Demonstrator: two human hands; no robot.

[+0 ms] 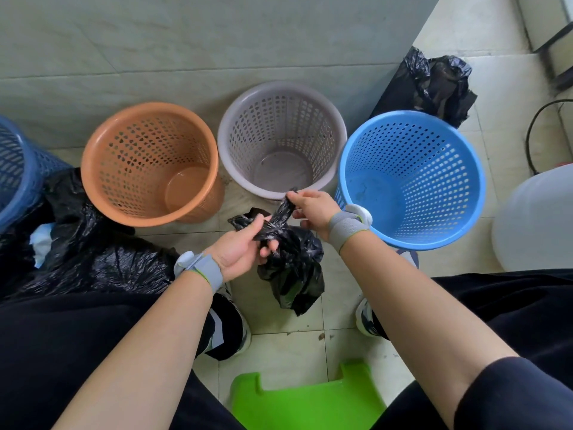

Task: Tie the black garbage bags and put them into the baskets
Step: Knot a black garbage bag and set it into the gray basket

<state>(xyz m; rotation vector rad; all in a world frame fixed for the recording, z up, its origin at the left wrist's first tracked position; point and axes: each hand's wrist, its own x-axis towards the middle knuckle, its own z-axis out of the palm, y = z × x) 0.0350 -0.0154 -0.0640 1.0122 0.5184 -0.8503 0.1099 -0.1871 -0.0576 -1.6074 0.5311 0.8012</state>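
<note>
We hold a small black garbage bag (293, 268) above the tiled floor (310, 346), between our knees and just in front of the grey basket (281, 141). Our left hand (245, 249) has its fingers clamped round the bag's twisted neck, and our right hand (313, 212) pinches one stretched tail of the neck between its fingers, pulling it up toward the grey basket's near rim.

Three empty baskets stand in a row ahead: an orange basket (148, 162) on the left, the grey one in the middle, a light blue basket (412, 178) on the right, their rims nearly touching. A darker blue basket (18, 172) shows at the left edge. A large black bag (93, 252) lies against our left leg, with pale paper showing at its opening. Another black bag (434, 85) slumps by the wall behind the light blue basket. A white container (536, 218) crowds the right side, and a green stool (307, 401) sits below us. Bare floor is left only in the strip between our shoes.
</note>
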